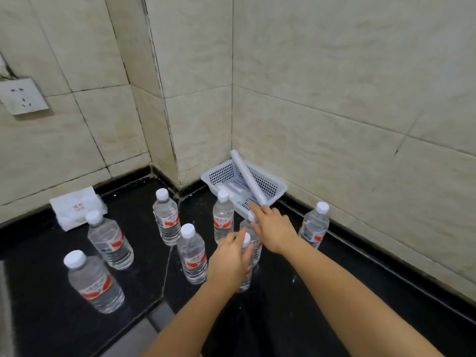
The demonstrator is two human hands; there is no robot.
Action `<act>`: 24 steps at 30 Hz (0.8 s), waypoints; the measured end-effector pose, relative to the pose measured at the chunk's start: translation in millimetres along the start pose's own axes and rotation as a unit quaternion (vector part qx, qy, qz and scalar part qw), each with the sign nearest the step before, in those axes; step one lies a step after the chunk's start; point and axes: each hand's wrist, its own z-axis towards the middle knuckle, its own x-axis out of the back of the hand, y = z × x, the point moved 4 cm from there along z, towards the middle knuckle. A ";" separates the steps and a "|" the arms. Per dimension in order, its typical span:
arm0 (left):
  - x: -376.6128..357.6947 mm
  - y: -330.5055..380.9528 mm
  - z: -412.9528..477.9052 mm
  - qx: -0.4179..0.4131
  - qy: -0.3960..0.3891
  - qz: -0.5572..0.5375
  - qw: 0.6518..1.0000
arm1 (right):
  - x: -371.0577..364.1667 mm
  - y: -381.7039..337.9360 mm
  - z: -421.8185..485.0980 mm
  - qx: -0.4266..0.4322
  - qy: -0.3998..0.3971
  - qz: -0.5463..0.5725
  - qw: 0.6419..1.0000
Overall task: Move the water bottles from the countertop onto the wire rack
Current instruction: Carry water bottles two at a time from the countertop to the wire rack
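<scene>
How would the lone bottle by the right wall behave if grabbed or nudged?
The bottle looks full, so probably heavy for its size. Tall and narrow on the glossy countertop, it may slide or tip if pushed high. Thin clear walls likely dent.

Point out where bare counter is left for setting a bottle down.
Bare black counter lies beyond the right forearm, nearer than the far-right bottle; also between tissue pack and back-left bottle. Crowded around the left hand and right hand.

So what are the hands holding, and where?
The left hand grips a water bottle around its upper body, below the cap. The right hand covers the top of a second bottle; its grip cannot be told.
</scene>
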 end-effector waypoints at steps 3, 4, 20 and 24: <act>-2.7 -3.8 1.1 -0.007 0.026 -0.012 1.000 | -9.0 1.0 4.7 -0.001 -0.001 -0.007 1.000; -2.6 -4.9 0.8 -0.010 0.034 -0.016 0.999 | -10.1 2.5 4.0 -0.004 0.008 -0.006 1.000; 6.4 3.0 -9.5 -0.101 0.021 -0.017 0.994 | -23.2 50.3 -111.1 -0.187 0.106 0.237 0.947; -2.6 29.1 -23.1 -0.154 -0.014 -0.025 0.988 | -7.9 69.8 -158.1 -0.237 0.104 0.250 0.933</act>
